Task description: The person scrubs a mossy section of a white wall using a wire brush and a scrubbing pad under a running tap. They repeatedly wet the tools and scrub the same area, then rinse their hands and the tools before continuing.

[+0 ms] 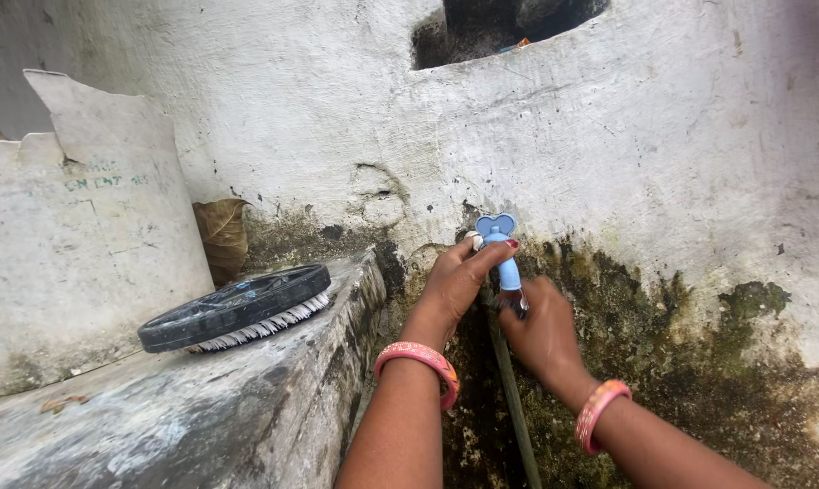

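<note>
A light blue plastic tap (500,244) sticks out of a whitewashed, mossy wall (663,154). My left hand (455,285) holds the tap's body, its thumb lying across the blue spout. My right hand (541,330) grips the tap's mouth from below, where a dark green hose (514,398) hangs down along the wall. Both wrists wear pink-orange bangles.
A black oval scrubbing brush (237,308) with white bristles lies on a grey concrete ledge (201,407) at the left. A white curved tank wall (74,244) stands behind it. A dry brown leaf (221,234) leans in the corner. A dark opening (491,32) is above the tap.
</note>
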